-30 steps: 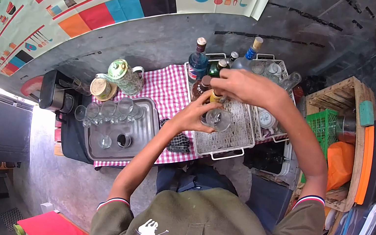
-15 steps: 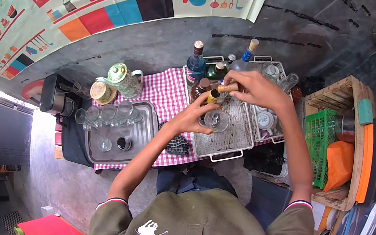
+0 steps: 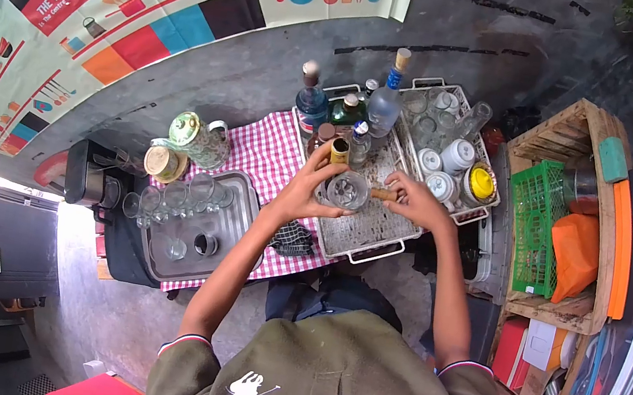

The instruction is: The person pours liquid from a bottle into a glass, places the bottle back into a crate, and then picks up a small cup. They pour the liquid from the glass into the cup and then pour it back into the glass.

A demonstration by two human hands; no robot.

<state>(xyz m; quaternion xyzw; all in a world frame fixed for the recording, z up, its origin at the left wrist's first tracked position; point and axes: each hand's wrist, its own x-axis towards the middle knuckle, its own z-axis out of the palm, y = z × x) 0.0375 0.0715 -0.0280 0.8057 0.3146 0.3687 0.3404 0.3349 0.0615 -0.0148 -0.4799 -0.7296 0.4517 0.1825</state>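
Grey concrete runs behind everything, with a bright kitchen poster (image 3: 114,5) hung across its left half. Below it, at the left end of the table (image 3: 269,158), a black appliance (image 3: 90,172) stands beside a metal tray (image 3: 236,226) that holds a row of empty tumblers (image 3: 183,196). A floral jug (image 3: 197,136) stands just behind the tray.

Toward the middle, the person's left hand (image 3: 305,187) has its fingers wrapped round a clear glass (image 3: 347,190) and holds it over the white wire rack (image 3: 377,233). A small yellow-banded bottle (image 3: 339,151) stands just behind the glass. The right hand (image 3: 416,202) was up among the bottle necks a second ago. It has since dropped level with the glass and sits just to its right, fingers pinched on a cork-coloured stopper (image 3: 384,195). From here I cannot tell whether the small bottle is now uncapped.

Tall bottles (image 3: 388,96) crowd close behind the hands. Further right a second rack (image 3: 475,210) is packed with upturned cups and jars, one with a yellow lid (image 3: 482,183). Beyond it, a wooden crate (image 3: 569,139) holds a green basket (image 3: 538,226) and an orange bag (image 3: 576,249).
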